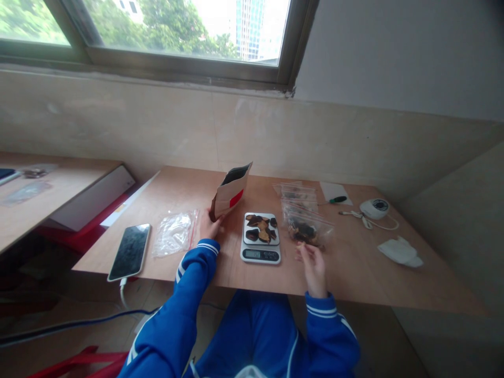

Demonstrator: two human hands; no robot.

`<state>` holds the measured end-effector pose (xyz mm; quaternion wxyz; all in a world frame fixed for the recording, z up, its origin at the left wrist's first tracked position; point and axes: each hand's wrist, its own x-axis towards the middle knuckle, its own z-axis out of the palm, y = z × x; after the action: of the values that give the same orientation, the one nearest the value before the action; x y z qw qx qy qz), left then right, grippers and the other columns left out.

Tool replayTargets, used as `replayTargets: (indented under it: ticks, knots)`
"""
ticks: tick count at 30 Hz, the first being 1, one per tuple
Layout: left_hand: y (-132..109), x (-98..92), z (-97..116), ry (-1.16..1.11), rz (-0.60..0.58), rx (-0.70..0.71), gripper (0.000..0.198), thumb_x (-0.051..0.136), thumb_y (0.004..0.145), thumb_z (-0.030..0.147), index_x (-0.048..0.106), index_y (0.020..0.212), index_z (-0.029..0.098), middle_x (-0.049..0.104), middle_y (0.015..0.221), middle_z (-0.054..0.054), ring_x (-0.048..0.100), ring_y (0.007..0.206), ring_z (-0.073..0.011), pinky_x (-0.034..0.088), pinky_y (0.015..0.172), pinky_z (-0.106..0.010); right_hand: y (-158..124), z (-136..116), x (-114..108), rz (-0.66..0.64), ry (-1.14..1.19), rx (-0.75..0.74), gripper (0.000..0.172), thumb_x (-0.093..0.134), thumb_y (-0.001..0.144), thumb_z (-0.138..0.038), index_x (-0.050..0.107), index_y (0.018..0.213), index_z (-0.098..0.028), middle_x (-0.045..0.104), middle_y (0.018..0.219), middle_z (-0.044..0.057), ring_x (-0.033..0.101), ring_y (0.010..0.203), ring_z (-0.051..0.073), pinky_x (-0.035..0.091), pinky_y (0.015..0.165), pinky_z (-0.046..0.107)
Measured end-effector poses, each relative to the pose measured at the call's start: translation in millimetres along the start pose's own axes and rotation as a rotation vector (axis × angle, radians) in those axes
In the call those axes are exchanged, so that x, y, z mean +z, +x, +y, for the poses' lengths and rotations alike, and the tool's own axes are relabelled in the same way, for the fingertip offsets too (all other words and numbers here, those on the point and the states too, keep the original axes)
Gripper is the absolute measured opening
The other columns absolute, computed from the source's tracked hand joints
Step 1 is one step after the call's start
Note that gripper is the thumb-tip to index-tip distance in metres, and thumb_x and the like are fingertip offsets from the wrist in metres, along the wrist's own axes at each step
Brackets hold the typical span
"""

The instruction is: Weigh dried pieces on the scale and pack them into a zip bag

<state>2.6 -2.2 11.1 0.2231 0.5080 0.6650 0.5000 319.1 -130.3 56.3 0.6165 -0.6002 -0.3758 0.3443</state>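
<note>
Dried dark-edged slices [264, 231] lay spread on the platform of a white digital scale [261, 256], between the two hands; the digits on its display were too small to read. Weighing out a portion looked like the step in hand, with the slices not yet in the kraft paper pouch [232, 198]. The next move seemed to call for a check of the reading, perhaps one piece added or taken off, and then the pouch held steady with its mouth wide for filling. The left hand [209, 227] gripped the pouch low on its near left side, the forearm reaching forward over the table's edge, and the pouch leaned to the right with its top gaping. The right hand [312, 263] rested palm inward just beside the near edge of a clear zip bag [309, 229] with dark dried pieces in it. Its fingers were drawn narrowly together, the forearm short and bent; whether a small piece sat between those fingertips, I could not tell.
</note>
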Motion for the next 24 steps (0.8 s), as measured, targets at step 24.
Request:
replayTargets:
  ticks: [24]
  knots:
    - [-8.6, -2.2, 13.9, 0.249, 0.267, 0.06, 0.055, 0.062, 0.07, 0.029, 0.046, 0.12, 0.013, 0.053, 0.123, -0.017, 0.045, 0.124, -0.0329, 0.033, 0.106, -0.049, 13.2, 60.0, -42.2, 0.003, -0.875, -0.513, 0.032, 0.045, 0.083, -0.043, 0.064, 0.085, -0.018, 0.067, 0.081, 0.014, 0.057, 0.079, 0.029, 0.043, 0.078, 0.045]
